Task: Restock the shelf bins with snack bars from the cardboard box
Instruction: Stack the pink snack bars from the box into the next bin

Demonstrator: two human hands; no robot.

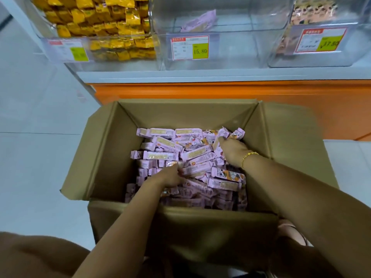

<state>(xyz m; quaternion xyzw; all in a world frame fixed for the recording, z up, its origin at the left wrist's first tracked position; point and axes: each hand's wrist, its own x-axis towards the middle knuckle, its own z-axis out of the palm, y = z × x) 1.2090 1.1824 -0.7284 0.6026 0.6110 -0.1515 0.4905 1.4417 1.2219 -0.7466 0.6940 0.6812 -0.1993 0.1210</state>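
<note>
On pale floor (pixel 40 157) — cardboard box (pixel 180 227) | left grip (pixel 170 176), right grip (pixel 233 150) clutch snack bars (pixel 160 155); orange shelf base (pixel 200 91) behind

Pink snack bars (pixel 160 156) in brown cardboard box (pixel 104 149), orange shelf base (pixel 200 91)

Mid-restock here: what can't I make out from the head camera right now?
Head view only:
- Left hand: fingers buried in the pink snack bars, grip unclear.
- Cardboard box floor: covered by bars.
- Middle bin: rear cut off by the top edge.
- Left price label: print blurred.
- Right bin contents: blurred, partly behind the right price label.
</note>
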